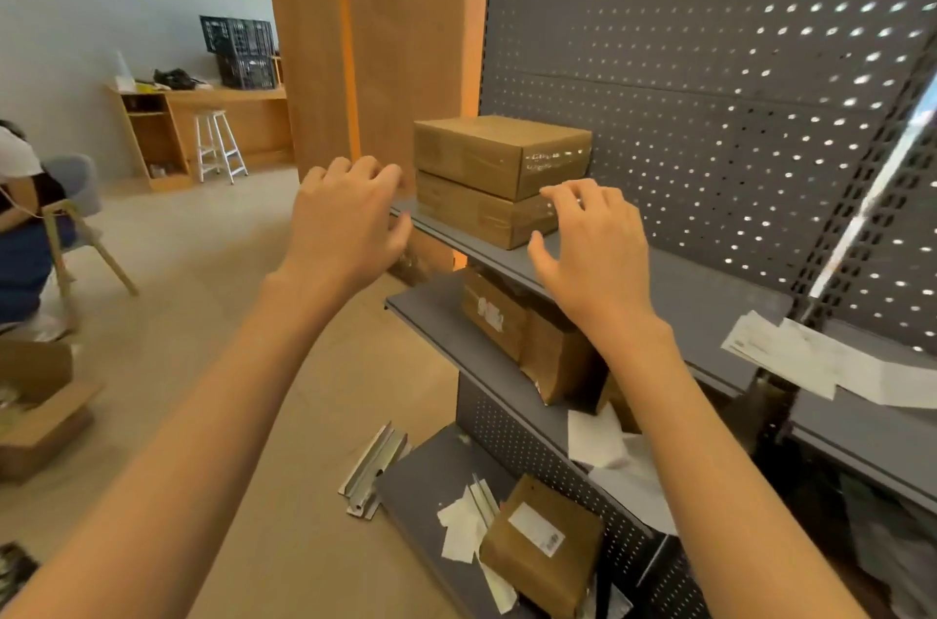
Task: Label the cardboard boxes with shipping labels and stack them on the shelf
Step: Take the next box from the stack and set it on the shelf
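Observation:
Two brown cardboard boxes are stacked on the upper grey shelf [674, 283]: the top box [499, 154] sits on the bottom box [481, 212]. My left hand [345, 223] hovers just left of the stack with fingers loosely curled, holding nothing. Just right of the stack's near corner my right hand [593, 248] hovers the same way, empty. Neither hand clearly touches a box. White shipping labels [806, 360] lie at the right end of the shelf.
The middle shelf [436, 324] holds more cardboard boxes [527, 334]. A labelled box [542, 547] and loose papers lie on the bottom shelf. Metal rails [372, 471] rest on the floor. A seated person [20, 223] and open cartons [40, 395] are at far left.

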A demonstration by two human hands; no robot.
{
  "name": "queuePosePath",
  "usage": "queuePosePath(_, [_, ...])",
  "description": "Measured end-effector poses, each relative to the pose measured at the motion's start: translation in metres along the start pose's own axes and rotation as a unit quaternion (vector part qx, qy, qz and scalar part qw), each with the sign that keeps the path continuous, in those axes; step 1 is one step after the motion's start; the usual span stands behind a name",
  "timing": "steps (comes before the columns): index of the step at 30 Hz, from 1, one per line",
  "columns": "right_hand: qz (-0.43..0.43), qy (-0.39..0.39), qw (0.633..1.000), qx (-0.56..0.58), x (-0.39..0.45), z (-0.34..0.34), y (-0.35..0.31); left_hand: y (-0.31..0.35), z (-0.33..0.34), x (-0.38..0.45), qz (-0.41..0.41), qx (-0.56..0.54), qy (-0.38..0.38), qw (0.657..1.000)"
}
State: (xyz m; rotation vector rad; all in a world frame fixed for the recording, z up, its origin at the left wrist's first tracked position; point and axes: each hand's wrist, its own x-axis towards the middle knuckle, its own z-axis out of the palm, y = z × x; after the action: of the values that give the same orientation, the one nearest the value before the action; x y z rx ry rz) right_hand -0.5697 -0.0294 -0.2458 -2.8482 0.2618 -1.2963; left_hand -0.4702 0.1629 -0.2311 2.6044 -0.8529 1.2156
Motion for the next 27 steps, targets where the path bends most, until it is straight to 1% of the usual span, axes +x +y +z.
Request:
queuePosePath(8, [0.028,0.023,0.999,0.008,0.098,0.093,-0.018,-0.056,0.081,0.077,0.016,-0.01,0.009,1.0])
queuePosePath(12, [0.044,0.02,0.999,-0.006,0.144,0.129,-0.025,-0.082,0.117,0.118,0.021,-0.022,0.01,0.999])
queuePosePath(17, [0.061,0.019,0.998,-0.025,0.179,0.164,-0.03,-0.105,0.159,0.153,0.03,-0.059,0.014,0.998])
queuePosePath(22, [0.083,0.033,0.994,-0.069,0.199,0.196,-0.03,-0.121,0.204,0.186,0.068,-0.1,0.023,0.992])
queuePosePath(27, [0.125,0.045,0.983,-0.126,0.213,0.222,-0.036,-0.138,0.242,0.221,0.125,-0.163,0.038,0.978])
